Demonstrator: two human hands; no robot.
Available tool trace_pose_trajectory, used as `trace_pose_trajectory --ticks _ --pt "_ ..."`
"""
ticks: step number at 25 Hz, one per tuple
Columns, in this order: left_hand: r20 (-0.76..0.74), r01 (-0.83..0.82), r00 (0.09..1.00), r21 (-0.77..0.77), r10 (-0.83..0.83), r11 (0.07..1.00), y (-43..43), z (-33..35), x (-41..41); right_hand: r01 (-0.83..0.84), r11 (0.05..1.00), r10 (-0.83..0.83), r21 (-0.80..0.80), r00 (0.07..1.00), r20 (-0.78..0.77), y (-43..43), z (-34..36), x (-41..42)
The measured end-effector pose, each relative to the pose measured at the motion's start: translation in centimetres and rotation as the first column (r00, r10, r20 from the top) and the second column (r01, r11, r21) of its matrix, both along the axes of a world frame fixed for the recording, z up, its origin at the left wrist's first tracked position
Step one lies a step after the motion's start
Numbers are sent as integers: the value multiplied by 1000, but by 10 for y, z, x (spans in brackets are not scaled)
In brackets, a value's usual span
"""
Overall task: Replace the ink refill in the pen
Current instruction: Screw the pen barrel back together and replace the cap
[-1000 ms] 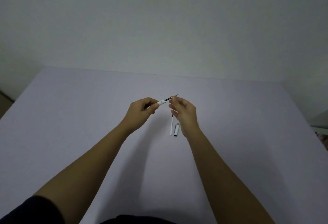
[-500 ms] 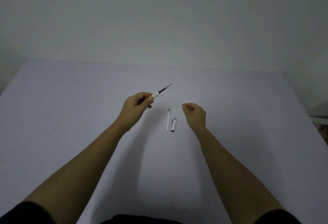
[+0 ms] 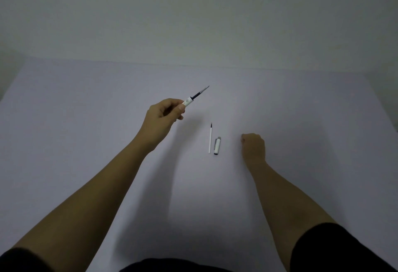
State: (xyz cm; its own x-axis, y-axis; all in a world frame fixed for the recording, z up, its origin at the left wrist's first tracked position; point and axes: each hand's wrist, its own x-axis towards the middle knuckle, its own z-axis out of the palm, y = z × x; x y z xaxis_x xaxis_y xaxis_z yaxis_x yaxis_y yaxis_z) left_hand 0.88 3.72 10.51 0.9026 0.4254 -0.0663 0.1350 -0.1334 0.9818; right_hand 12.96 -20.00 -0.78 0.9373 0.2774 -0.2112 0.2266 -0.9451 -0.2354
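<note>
My left hand (image 3: 160, 118) is raised above the table and shut on the white pen barrel (image 3: 188, 102). A dark ink refill (image 3: 199, 93) sticks out of the barrel's front end and points up and to the right. A loose thin white refill (image 3: 210, 139) lies on the table between my hands. The white pen cap (image 3: 217, 145) with its clip lies right beside that refill. My right hand (image 3: 253, 148) rests low on the table to the right of the cap, curled into a fist. Whether anything is inside the fist is hidden.
The pale lilac table (image 3: 86, 121) runs back to a plain white wall (image 3: 193, 24). The table's far edge is at the wall and its right edge shows at the far right. Dark sleeves show at the bottom corners.
My right hand left the pen's tip and dropped down and right to the table, fingers closed. My left hand lifted the barrel up and left, with the dark refill exposed.
</note>
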Motion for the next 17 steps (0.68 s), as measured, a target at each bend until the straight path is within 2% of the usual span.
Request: trace_pose_trajectory --ticks 3,5,7,9,12,14,17 --pt "-13 -1 1000 0 1 1000 0 -4 -1 25 997 -26 78 1000 8 2 -3 2" --pt "-27 10 1000 6 -10 1000 -1 -7 -3 112 952 -113 284 994 -13 13 4 1" --pt "-58 18 998 29 -16 999 -1 -10 -5 217 796 -184 565 976 -115 30 22 -4" --pt "-95 18 995 71 -12 997 -1 -12 -8 274 636 -167 721 962 -218 47 42 -8" --pt "-130 19 992 131 -2 991 -4 -15 -15 433 373 -83 820 897 -435 59 68 -13" --pt "-154 23 988 167 3 986 -6 -18 -19 509 206 -7 836 855 -519 60 79 -15" --pt "-182 28 983 180 5 983 -6 -19 -27 545 66 38 836 836 -547 59 88 -20"
